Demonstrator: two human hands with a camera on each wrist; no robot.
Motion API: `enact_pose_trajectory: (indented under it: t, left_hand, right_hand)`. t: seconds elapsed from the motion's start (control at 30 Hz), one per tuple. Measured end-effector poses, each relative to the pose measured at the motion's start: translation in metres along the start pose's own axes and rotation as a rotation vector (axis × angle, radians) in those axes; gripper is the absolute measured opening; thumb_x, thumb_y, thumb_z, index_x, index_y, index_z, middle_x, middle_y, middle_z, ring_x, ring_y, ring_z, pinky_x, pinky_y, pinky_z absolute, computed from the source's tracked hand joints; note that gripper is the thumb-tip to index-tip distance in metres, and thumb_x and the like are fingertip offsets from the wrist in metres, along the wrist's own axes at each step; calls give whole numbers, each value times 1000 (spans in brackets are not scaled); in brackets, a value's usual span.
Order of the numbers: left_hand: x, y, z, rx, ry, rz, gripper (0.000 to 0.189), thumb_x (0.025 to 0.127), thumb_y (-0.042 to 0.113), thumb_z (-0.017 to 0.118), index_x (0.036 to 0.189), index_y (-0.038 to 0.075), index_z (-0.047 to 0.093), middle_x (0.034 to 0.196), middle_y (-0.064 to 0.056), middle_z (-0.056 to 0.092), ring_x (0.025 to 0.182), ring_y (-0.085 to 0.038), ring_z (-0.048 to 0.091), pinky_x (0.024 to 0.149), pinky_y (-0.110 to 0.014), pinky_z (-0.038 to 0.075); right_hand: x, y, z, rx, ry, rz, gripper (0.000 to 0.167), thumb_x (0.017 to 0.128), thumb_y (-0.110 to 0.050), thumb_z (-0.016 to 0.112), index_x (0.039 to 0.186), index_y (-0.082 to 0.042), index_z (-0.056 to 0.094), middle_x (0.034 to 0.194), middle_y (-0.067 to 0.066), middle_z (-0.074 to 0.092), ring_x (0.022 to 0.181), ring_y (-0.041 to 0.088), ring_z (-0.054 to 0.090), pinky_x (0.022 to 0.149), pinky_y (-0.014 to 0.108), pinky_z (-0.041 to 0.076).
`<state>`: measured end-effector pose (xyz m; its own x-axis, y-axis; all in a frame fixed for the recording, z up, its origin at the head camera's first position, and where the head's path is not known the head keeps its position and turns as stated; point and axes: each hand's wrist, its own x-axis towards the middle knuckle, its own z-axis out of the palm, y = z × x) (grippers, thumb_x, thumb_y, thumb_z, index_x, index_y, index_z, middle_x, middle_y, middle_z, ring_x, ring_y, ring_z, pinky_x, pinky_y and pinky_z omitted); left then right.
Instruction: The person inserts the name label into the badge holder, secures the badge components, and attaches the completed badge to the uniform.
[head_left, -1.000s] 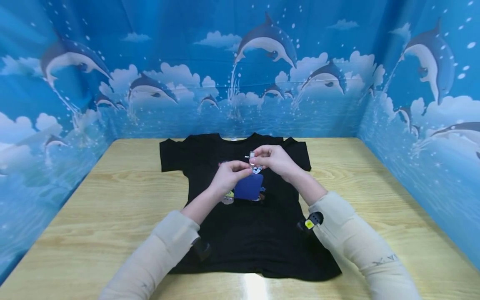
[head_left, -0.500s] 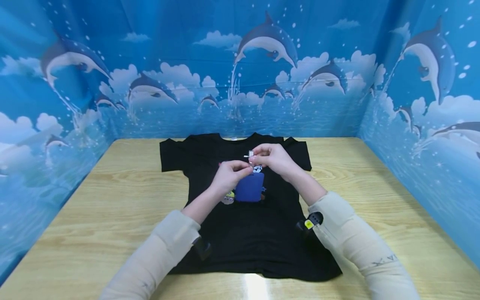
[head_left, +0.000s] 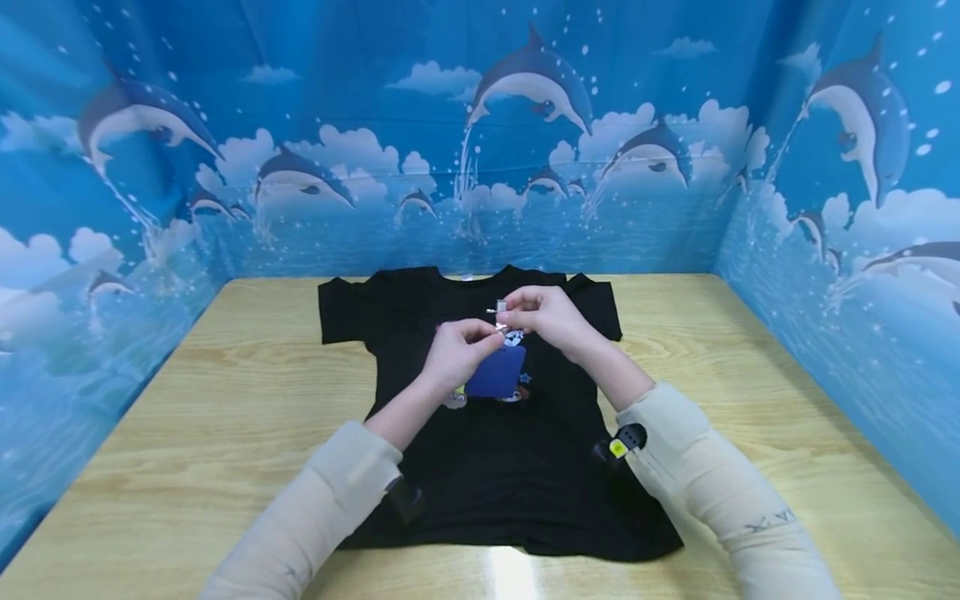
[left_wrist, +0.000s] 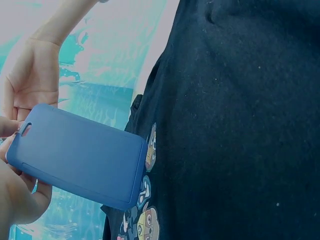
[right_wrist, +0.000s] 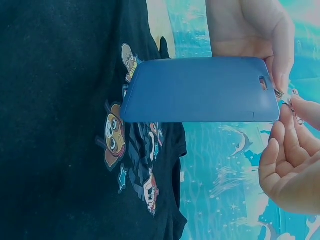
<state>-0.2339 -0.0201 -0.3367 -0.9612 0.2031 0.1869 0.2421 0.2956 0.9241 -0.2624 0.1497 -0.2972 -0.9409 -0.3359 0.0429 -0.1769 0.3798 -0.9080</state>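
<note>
A blue badge holder (head_left: pixel 495 372) with a slot at its top hangs between my hands, above a black T-shirt (head_left: pixel 480 475). My left hand (head_left: pixel 457 350) pinches a small metal clasp (right_wrist: pixel 279 93) close to the slot. My right hand (head_left: pixel 549 319) pinches the silver metal clip (head_left: pixel 501 306) just above, its end sticking out past the fingertips. Seen from the left wrist, the badge holder (left_wrist: pixel 80 155) shows a plain flat face, and fingers partly hide the metal parts. The right wrist view shows the fingertips of both hands meeting at the metal fitting beside the slot.
The T-shirt lies spread on a wood-grain table (head_left: pixel 247 433), neck away from me, with a cartoon print (right_wrist: pixel 116 135) on its chest. A blue dolphin curtain (head_left: pixel 420 150) stands behind the table and along both sides.
The badge holder has swung slightly towards me and back again, shifting a little left. Both hands keep their pinch at nearly the same spot, with small finger movements.
</note>
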Motion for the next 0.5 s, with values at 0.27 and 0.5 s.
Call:
enact_pose_trajectory:
  t: [0.27, 0.5]
  left_hand:
    - [-2, 2, 1, -11, 26, 34, 15, 89, 16, 62, 92, 5, 70, 87, -4, 68, 82, -18, 59, 76, -35, 45]
    - [-5, 0, 1, -23, 27, 45, 16, 89, 17, 62, 93, 4, 69, 88, -5, 68, 83, -18, 60, 77, -35, 45]
  right_hand:
    - [-1, -4, 0, -5, 1, 6, 22, 88, -17, 64, 104, -1, 62, 92, 15, 65, 94, 37, 57, 72, 33, 47]
    - [-3, -4, 1, -14, -11, 7, 24, 87, -18, 64, 105, -1, 62, 88, 9, 65, 88, 28, 59, 73, 34, 47]
